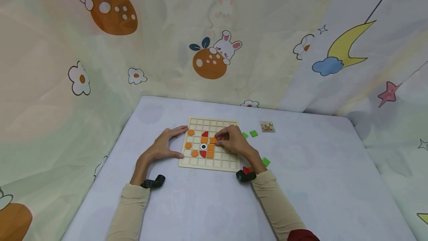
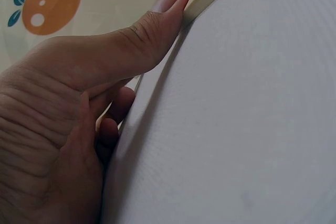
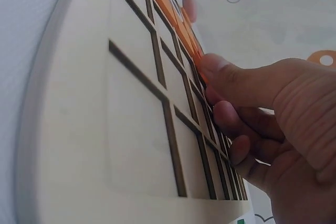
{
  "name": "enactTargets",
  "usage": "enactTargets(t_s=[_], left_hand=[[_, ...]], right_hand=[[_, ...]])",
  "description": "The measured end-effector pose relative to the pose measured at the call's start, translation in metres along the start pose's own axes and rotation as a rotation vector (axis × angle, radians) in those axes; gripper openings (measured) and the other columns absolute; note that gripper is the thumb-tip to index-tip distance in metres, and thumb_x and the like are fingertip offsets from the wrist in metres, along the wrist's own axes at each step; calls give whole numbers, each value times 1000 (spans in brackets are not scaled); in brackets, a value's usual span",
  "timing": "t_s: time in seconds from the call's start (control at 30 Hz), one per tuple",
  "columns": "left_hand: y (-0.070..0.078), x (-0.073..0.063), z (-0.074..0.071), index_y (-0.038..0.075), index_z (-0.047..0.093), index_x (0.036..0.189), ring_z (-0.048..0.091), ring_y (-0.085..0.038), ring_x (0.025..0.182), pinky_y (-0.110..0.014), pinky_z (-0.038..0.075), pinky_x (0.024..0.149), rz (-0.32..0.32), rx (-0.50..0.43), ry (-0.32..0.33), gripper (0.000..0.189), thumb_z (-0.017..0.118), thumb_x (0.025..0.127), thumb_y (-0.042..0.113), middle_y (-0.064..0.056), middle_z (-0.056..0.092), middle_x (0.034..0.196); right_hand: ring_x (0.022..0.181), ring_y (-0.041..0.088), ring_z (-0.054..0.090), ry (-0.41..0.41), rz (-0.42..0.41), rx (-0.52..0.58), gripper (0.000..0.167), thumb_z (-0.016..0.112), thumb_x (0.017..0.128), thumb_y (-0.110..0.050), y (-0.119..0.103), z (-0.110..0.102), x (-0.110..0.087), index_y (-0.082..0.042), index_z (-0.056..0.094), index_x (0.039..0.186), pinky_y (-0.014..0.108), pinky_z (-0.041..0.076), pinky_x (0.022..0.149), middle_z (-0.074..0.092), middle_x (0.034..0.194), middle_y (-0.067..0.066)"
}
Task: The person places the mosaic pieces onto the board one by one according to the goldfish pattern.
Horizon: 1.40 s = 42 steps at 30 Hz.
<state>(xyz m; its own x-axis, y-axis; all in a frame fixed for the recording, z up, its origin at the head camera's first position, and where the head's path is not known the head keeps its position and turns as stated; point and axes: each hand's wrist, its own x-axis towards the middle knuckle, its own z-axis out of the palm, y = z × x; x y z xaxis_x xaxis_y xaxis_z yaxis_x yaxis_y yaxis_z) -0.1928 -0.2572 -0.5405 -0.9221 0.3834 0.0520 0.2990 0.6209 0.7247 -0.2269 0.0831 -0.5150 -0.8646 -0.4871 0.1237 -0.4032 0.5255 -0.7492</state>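
Note:
A pale wooden grid board (image 1: 225, 164) lies on the table with coloured tiles in its cells. My left hand (image 1: 163, 145) rests against its left edge, thumb and forefinger spread apart; the thumb (image 2: 163, 19) touches the rim in the left wrist view. Over the board's middle, my right hand (image 1: 235, 141) pinches an orange square tile (image 1: 212, 140) between thumb and fingertips. Beside that tile are other orange squares (image 1: 210, 154), a round eye tile (image 1: 203, 147) and red curved tiles (image 1: 203, 154). Several orange round tiles (image 1: 188, 145) sit in the left columns.
Right of the board lie loose green tiles (image 1: 254, 133) and a small pattern card (image 1: 267, 127). A red tile (image 1: 245, 170) and an orange piece are partly hidden by the right wrist. The white table (image 1: 187, 207) meets a printed cloth backdrop (image 1: 167, 58) behind.

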Motion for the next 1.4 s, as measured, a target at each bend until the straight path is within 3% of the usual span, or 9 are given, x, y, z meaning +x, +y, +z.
enactTargets(t_s=[0.4,0.73,1.1,1.4], left_hand=[[1,5,0,30,50,166,47,-30,141,-65,38,120,-5,-14,-25,111,103,69,40,1,42,177],[2,5,1,28,50,165,47,-31,140,-65,39,118,1,-16,-24,110,103,69,39,-1,43,176],[2,3,0,27,49,166,47,-31,142,-66,39,119,-7,-17,-15,112,103,69,42,-1,43,176],[3,0,-1,27,50,166,47,-31,141,-66,39,119,-21,-19,-16,113,103,68,41,-1,43,176]], right_hand=[[76,12,63,13,-6,-31,13,89,90,-8,-2,2,1,-6,86,103,22,52,71,78,87,3],[79,12,65,4,-21,-46,13,87,92,-7,-5,1,-1,-5,86,106,23,53,73,81,92,4],[84,14,70,57,-2,-37,20,89,90,-7,1,-31,-15,0,85,109,26,54,76,83,96,7],[84,18,69,134,66,-84,24,92,88,-10,24,-57,-31,-3,85,109,30,51,75,82,96,8]])
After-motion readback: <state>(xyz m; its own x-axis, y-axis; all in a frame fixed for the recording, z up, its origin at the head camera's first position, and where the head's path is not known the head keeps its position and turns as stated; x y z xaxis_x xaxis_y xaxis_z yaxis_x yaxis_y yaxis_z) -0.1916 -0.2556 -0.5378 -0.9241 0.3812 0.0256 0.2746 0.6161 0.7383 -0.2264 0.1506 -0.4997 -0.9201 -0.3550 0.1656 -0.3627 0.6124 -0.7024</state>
